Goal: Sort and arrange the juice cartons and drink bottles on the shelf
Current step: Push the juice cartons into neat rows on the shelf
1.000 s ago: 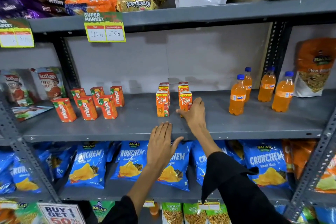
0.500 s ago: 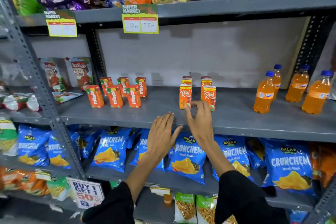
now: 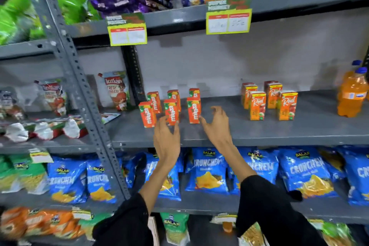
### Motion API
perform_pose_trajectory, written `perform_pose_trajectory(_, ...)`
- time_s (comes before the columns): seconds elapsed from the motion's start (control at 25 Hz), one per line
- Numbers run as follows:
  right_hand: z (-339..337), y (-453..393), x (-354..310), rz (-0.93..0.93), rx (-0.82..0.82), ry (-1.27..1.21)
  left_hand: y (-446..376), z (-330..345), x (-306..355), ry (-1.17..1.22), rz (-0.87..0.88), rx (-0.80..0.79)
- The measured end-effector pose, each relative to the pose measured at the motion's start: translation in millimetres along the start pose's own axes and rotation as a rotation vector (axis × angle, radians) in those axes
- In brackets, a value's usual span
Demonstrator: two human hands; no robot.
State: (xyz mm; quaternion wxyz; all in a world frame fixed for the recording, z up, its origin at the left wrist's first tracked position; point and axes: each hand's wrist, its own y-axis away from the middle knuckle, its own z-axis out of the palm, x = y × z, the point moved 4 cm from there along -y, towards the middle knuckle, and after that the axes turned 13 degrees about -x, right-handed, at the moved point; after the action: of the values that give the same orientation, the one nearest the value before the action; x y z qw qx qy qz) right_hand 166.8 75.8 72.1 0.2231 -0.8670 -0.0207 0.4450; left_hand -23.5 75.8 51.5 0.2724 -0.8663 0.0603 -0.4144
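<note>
Both grips open: left hand (image 3: pixel 166 142), right hand (image 3: pixel 216 126) shifted left from four Real cartons (image 3: pixel 257 106) to six Maaza cartons (image 3: pixel 171 112); two bottles (image 3: pixel 351 94) visible.

A grey metal shelving rack (image 3: pixel 259 138) fills the view, its perforated upright (image 3: pixel 83 94) slanting down the left side. Behind the middle shelf stands a plain pale grey wall (image 3: pixel 219 62). Two yellow-edged price tags (image 3: pixel 228 18) hang from the front edge of the upper shelf. Lighting is even and dim.
</note>
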Motion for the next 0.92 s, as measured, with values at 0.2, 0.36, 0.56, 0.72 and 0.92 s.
perform_pose_trajectory(0.2, 44.0, -25.5, -4.6, 0.19, -0.013, 0.12, -47.1, 14.7, -19.5, -0.081, -0.09, -0.137)
perform_pose_trajectory(0.36, 53.5, -34.3, -7.4, 0.281, -0.035, 0.345, -59.7, 21.3, -23.2, -0.162, -0.138, -0.155)
perform_pose_trajectory(0.56, 56.2, -47.5, -3.0, 0.259, -0.124, 0.319, -55.8, 18.3, -22.0, -0.229, -0.103, -0.11)
perform_pose_trajectory(0.72, 56.9, -45.2, -3.5, 0.216, -0.13, 0.404, -54.4, 17.2, -20.3, -0.234, -0.079, -0.101)
perform_pose_trajectory(0.92, 57.6, -41.6, -5.0, 0.193, -0.113, 0.514, -50.5, 17.0, -21.0, -0.171, -0.036, -0.094)
